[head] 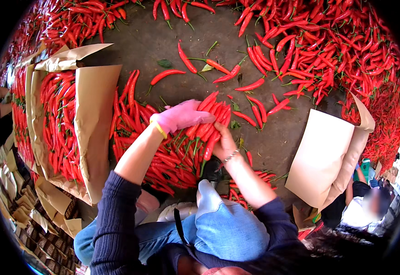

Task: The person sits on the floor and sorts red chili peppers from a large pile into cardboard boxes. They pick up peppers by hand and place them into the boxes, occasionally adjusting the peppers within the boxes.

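Observation:
Both my hands are closed around a bunch of red chili peppers (pixel 209 118), whose green stems point mostly down toward me. My left hand (pixel 182 117), in a pink glove with a yellow cuff, lies across the bunch from the left. Bare, with a bracelet at the wrist, my right hand (pixel 224 141) grips it from the right; some of its fingers are hidden behind the peppers. Below the bunch is a heap of chili peppers (pixel 165 168) on the floor. To the left, a paper-lined container (pixel 96 103) holds rows of chilies.
Loose chilies (pixel 255 106) lie scattered over the dark floor (pixel 141 44). A large chili pile (pixel 324 51) rises at the right. Brown paper (pixel 320 154) stands at my right, near another person (pixel 361 206). Woven baskets (pixel 48 244) with paper sit at lower left.

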A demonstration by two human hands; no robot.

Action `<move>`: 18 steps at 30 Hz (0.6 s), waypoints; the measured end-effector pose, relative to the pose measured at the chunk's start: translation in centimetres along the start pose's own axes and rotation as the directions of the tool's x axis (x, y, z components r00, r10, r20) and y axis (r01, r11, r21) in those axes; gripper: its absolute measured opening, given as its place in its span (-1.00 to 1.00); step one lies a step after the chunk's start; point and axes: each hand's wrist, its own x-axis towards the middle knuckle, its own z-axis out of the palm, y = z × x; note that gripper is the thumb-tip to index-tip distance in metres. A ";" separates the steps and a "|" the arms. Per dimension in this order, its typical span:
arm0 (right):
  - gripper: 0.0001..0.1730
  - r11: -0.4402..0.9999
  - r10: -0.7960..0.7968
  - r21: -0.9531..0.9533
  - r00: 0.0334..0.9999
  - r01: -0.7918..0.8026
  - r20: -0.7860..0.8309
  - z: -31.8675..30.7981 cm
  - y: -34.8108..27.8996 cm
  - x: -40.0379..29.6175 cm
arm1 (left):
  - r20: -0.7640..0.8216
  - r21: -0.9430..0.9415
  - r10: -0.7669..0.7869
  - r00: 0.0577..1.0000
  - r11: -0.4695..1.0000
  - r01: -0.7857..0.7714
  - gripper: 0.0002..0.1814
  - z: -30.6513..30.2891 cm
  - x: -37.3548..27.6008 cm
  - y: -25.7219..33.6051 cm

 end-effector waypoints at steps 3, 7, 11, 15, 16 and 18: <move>-0.38 0.996 -0.055 0.073 0.998 0.056 -0.009 -3.5 2.3 1.2 | -0.140 0.345 0.008 0.990 0.938 0.041 -0.55 1.3 0.2 0.0; -0.42 0.956 -0.168 -0.217 0.974 0.199 0.153 0.8 -0.2 -3.2 | -0.130 -0.304 0.184 0.974 0.928 -0.216 -0.46 4.0 -4.8 -0.1; -0.22 0.841 0.048 -0.540 0.990 0.033 0.135 0.3 3.7 -6.2 | -0.381 -0.754 -0.103 0.919 0.609 -0.244 -0.46 12.1 -12.1 -5.1; -0.39 0.701 0.093 -0.712 0.995 -0.038 0.039 -2.7 1.7 -3.5 | -0.501 -0.804 -0.129 0.856 0.434 -0.405 -0.58 15.0 -8.8 -6.6; -0.47 0.684 0.024 -0.727 0.994 0.062 0.108 -2.9 -0.7 -2.7 | -0.520 -0.773 -0.074 0.851 0.465 -0.432 -0.57 14.7 -6.7 -5.8; -0.44 0.698 -0.007 -0.705 0.986 0.125 0.168 -1.8 -2.9 -2.7 | -0.637 -0.689 -0.018 0.771 0.462 -0.559 -0.51 15.0 -5.1 -4.2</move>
